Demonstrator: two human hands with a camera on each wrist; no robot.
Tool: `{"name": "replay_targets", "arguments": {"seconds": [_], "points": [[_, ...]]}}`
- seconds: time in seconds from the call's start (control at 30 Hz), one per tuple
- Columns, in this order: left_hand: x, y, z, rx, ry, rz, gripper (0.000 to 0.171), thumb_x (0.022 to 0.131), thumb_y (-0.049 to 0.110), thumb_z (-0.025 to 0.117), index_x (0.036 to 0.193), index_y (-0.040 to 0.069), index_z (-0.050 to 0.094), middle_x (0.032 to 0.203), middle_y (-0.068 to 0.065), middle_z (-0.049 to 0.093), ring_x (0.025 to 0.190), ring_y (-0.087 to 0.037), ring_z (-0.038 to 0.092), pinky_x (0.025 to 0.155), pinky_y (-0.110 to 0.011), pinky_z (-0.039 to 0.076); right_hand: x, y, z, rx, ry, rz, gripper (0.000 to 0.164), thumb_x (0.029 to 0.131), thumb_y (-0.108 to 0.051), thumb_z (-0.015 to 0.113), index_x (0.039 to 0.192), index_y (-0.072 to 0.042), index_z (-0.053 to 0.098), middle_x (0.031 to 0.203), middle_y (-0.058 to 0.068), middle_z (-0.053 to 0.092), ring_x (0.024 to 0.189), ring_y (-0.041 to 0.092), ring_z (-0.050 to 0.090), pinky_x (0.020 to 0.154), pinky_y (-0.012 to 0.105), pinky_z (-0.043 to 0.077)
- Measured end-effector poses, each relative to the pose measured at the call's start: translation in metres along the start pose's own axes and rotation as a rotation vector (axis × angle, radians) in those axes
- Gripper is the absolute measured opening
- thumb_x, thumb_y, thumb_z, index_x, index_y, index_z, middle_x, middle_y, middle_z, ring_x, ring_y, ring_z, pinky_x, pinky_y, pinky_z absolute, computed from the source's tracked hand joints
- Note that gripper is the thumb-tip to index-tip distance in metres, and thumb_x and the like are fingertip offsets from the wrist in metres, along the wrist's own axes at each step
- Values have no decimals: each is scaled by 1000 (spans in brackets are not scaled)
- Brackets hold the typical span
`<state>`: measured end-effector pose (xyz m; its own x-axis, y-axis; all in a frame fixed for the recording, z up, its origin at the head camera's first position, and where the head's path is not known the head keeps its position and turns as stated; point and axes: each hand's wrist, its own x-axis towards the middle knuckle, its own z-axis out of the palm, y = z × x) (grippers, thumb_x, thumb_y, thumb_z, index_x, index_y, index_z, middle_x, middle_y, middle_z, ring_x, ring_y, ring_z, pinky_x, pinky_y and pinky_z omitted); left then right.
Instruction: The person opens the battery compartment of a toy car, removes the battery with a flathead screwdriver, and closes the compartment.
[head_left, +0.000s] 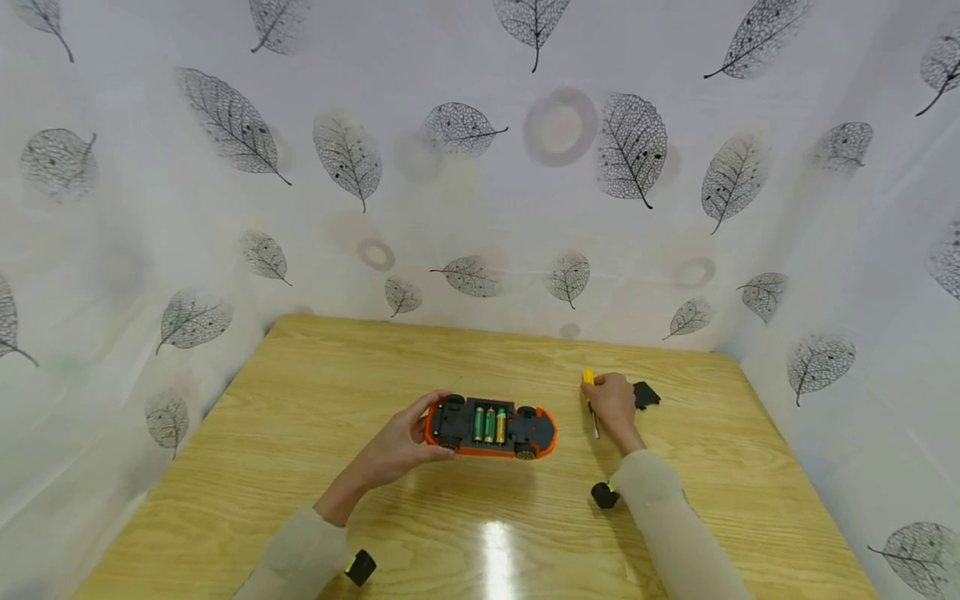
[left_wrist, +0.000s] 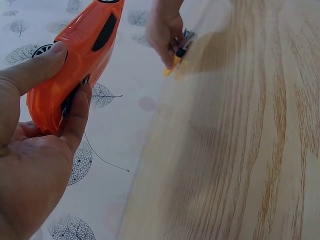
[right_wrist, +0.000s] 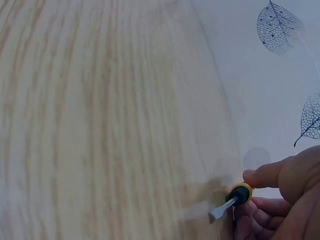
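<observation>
My left hand (head_left: pixel 401 446) grips the rear end of an orange toy car (head_left: pixel 540 435), thumb on one side and fingers on the other. The car's black underside faces the head camera, and three batteries (head_left: pixel 490 425) lie side by side in its uncovered compartment. In the left wrist view the orange body (left_wrist: pixel 82 60) shows between thumb and fingers. Over to the right, my right hand (head_left: pixel 613 402) pinches a screwdriver (head_left: pixel 588 379) by its yellow handle, close over the table. Its flat metal tip (right_wrist: pixel 218 212) points toward the wrist. A black battery cover (head_left: pixel 647 395) lies just right of that hand.
The wooden table (head_left: pixel 337 367) meets a pale, leaf-printed curtain (head_left: pixel 465 208) along its back and sides. Black wrist-worn camera pieces (head_left: pixel 362 567) stick out beside both sleeves.
</observation>
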<state>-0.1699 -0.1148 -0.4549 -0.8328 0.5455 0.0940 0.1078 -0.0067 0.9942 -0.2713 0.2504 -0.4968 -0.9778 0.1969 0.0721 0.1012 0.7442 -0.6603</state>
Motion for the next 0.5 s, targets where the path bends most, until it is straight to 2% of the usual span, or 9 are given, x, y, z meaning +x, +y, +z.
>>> {"name": "replay_targets", "arguments": {"seconds": [0.1, 0.2, 0.37, 0.5], "points": [[0, -1, 0, -1, -1, -1, 82, 78, 5, 75, 145, 17, 29, 142, -11, 33, 121, -28, 46, 87, -33, 49, 1, 2, -1, 29, -9, 15, 22, 86, -20, 65, 90, 1, 71, 78, 15, 67, 54, 16, 54, 47, 29, 46], [0, -1, 0, -4, -1, -2, 82, 78, 5, 75, 145, 16, 29, 143, -11, 32, 122, -27, 46, 87, -33, 49, 0, 4, -2, 63, -19, 15, 30, 86, -20, 64, 101, 5, 69, 96, 22, 66, 67, 21, 61, 57, 33, 51], [0, -3, 0, -25, -8, -5, 81, 78, 6, 75, 144, 19, 29, 143, -11, 32, 121, -27, 46, 86, -35, 50, -4, 1, -5, 158, -51, 35, 36, 89, -22, 62, 111, 7, 64, 106, 24, 63, 80, 26, 61, 60, 30, 51], [1, -4, 0, -36, -15, -3, 81, 79, 6, 74, 144, 20, 28, 143, -11, 32, 120, -27, 47, 85, -36, 50, -6, -9, -12, 191, -42, 32, 40, 90, -23, 62, 116, 7, 62, 108, 23, 63, 86, 29, 63, 63, 32, 53]]}}
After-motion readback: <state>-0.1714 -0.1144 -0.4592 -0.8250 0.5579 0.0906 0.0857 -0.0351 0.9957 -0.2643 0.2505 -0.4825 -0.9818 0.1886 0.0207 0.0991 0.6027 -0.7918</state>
